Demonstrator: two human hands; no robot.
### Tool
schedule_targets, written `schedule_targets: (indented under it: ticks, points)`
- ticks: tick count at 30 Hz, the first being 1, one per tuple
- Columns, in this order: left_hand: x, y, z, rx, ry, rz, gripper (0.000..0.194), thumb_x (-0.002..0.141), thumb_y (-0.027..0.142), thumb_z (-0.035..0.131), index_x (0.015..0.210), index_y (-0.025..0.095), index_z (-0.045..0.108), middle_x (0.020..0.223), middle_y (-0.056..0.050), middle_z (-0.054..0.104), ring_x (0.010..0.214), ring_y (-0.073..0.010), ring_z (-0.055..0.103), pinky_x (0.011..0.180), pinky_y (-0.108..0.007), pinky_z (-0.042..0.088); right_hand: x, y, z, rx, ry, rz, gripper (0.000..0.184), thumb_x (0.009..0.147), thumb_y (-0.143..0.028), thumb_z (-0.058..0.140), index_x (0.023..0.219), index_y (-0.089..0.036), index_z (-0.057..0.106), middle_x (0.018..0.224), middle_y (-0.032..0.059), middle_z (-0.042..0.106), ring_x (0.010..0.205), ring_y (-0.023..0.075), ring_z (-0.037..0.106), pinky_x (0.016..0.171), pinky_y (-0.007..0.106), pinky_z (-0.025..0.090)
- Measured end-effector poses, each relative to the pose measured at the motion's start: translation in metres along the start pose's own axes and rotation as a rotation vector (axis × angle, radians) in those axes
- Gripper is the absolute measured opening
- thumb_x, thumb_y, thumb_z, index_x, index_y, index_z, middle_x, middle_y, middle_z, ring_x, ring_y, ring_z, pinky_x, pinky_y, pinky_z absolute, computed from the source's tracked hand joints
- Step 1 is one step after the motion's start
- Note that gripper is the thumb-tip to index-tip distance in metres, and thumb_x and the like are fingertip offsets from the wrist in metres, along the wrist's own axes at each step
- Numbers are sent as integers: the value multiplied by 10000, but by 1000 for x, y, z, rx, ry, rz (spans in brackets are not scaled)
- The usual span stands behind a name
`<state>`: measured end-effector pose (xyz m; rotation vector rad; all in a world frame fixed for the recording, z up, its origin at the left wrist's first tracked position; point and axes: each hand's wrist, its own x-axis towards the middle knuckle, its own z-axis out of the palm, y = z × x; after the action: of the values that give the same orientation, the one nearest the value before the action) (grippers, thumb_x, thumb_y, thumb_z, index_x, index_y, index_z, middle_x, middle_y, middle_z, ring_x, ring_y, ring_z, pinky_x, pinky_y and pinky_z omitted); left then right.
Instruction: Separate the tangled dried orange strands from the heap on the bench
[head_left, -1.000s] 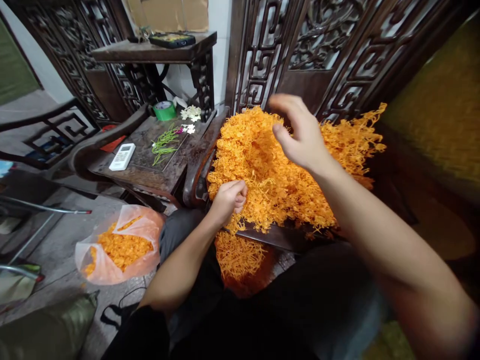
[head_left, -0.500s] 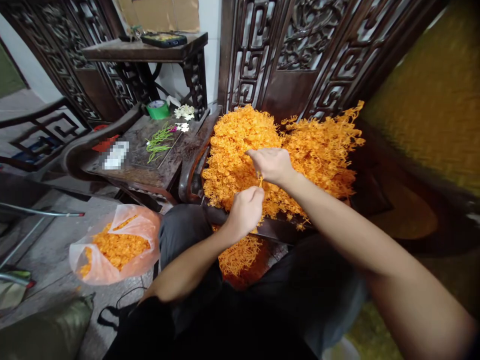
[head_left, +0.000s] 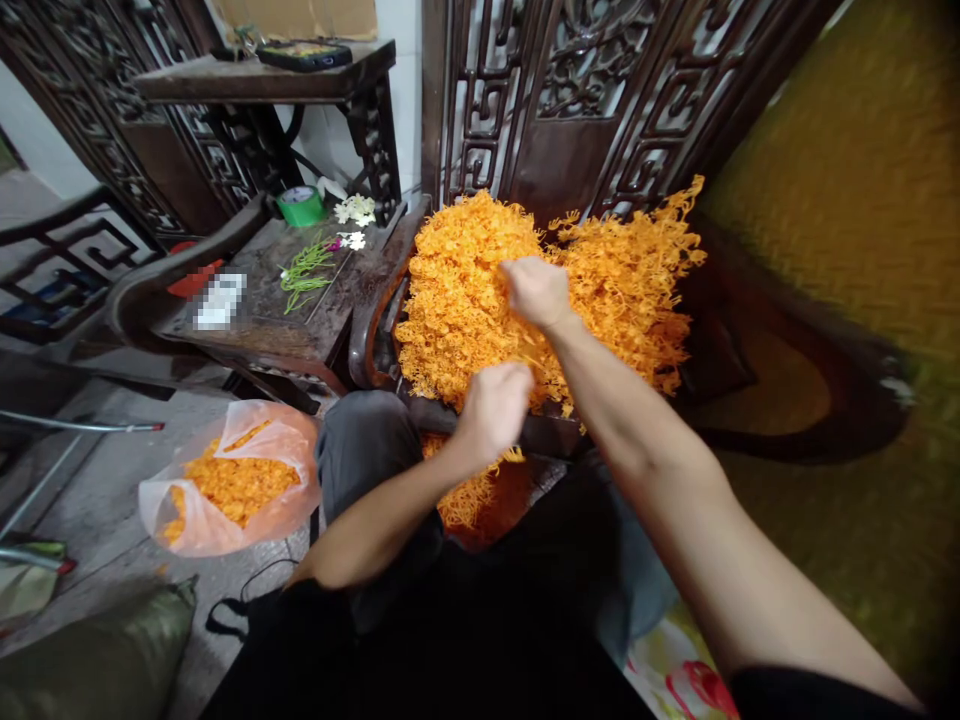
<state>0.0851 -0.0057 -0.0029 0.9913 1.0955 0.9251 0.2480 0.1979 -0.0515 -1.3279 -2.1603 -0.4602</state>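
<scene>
A large heap of orange, curly, branching strands [head_left: 465, 290] rests on the dark wooden chair seat. My right hand [head_left: 538, 290] is closed in front of the heap, and whatever its fingers hold is hidden. Lower and to the left, my left hand [head_left: 496, 405] is closed as well, slightly smeared by motion. A thin orange strand [head_left: 511, 456] sticks out below the left hand, by its wrist. More loose orange strands [head_left: 466, 500] lie lower down, between my knees, in something reddish.
On the floor at left stands a pinkish plastic bag [head_left: 281, 525] of orange pieces. The neighbouring chair seat [head_left: 292, 335] bears green tape [head_left: 301, 206], green stems [head_left: 307, 275] and white flowers [head_left: 354, 210]. A phone [head_left: 304, 55] lies on the side table [head_left: 202, 85]. Carved wooden chair backs rise behind.
My hands have moved farther apart, the right one upward. The orange strand visible between them earlier no longer shows clearly. The camera view has shifted slightly.
</scene>
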Motion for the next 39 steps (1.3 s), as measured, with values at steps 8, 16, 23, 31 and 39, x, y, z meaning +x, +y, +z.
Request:
schedule_targets:
  ticks: [8,16,23,31,39]
  points:
    - [2,3,-24,5,-117,106,311,924,434,561,732,190,549,585,59,350,511,-81,313,499,-230,230,-29,16,-5,371,315,491,539,1063,-565,367,1239,-165,683,1101,144,721,974,253,675,904,401,520]
    - [9,18,-57,-56,-90,79,304,948,448,592,819,173,609,578,63,367,478,-65,278,464,-212,168,-37,-17,-40,866,286,717,710,943,-848,394,868,-227,729,772,72,638,724,221,643,724,425,551]
    - [18,22,-63,-273,-116,-21,261,957,383,594,806,170,581,604,68,289,502,-66,223,469,-204,137,-48,-38,-64,1313,-33,720,540,852,-769,669,876,-233,603,877,68,661,597,152,579,469,317,425]
    - [18,31,-66,-547,-168,-29,257,994,314,530,775,180,523,628,69,191,516,-83,173,450,-184,189,-51,-75,-71,1604,-311,799,535,619,-574,939,955,-222,718,556,-81,431,420,62,283,382,242,146]
    - [16,23,-54,-511,-163,-129,334,980,301,530,692,209,390,586,98,105,471,-74,86,413,-182,155,-46,-85,-80,1106,-41,445,273,802,-468,785,765,-201,743,771,37,719,738,189,637,711,342,507]
